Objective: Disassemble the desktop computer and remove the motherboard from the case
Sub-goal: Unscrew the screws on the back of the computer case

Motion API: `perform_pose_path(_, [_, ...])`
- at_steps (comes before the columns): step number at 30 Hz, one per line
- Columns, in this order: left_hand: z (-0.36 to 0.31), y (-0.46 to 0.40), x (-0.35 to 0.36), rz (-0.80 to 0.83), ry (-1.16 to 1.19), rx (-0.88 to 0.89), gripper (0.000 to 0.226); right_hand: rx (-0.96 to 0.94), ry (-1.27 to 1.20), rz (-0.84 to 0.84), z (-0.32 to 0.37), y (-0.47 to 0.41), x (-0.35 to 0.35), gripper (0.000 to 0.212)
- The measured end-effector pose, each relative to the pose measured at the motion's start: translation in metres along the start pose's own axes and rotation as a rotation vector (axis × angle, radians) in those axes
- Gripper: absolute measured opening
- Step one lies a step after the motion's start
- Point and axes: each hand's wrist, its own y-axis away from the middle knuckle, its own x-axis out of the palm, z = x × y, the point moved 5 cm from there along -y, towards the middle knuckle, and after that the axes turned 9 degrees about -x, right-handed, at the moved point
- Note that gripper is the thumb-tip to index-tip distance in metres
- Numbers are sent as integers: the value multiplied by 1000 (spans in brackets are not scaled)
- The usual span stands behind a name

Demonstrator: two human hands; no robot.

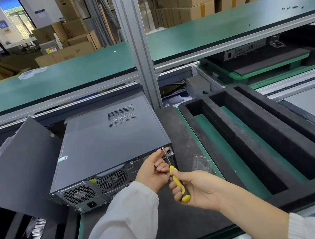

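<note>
A grey desktop computer case is laid flat on the dark worktop, rear panel toward the camera. A yellow-handled screwdriver is gripped by the right hand, its tip set at a screw on the case's upper rear edge. The shaft is steadied by the left hand. A black foam tray is seen to the right.

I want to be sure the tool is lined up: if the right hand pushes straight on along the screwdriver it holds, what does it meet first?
The right hand drives the yellow-handled screwdriver up toward the computer case. Its tip already seems to sit on a screw at the rear top corner, so that screw comes first.
</note>
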Motion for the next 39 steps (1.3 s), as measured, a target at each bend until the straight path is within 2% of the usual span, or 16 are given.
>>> perform_pose_path(5, [-1,-2,-2,1,-23,16,19,-22,-93,5,2,0,-4,21])
perform_pose_path(9, [-1,-2,0,1,-13,-4,17,-2,-45,8,0,2,0,13])
perform_pose_path(14, [-2,-3,0,-5,-28,3,18,2,-44,27,0,0,2,19])
perform_pose_path(25, [-1,-1,-1,-12,-25,-2,18,-9,36,6,-2,-5,1,16])
perform_pose_path(28, [-2,0,0,-30,-55,6,19,-6,6,11,-2,-5,-3,25])
perform_pose_path(32, [-3,-1,1,-32,-84,10,17,-30,-7,-18,1,-4,-3,15])
perform_pose_path(35, [-1,-1,3,-27,-86,32,18,-25,75,-17,1,-5,-1,12])
perform_pose_path(39, [3,-5,4,-45,-68,65,19,-9,138,-18,-1,-4,-6,17])
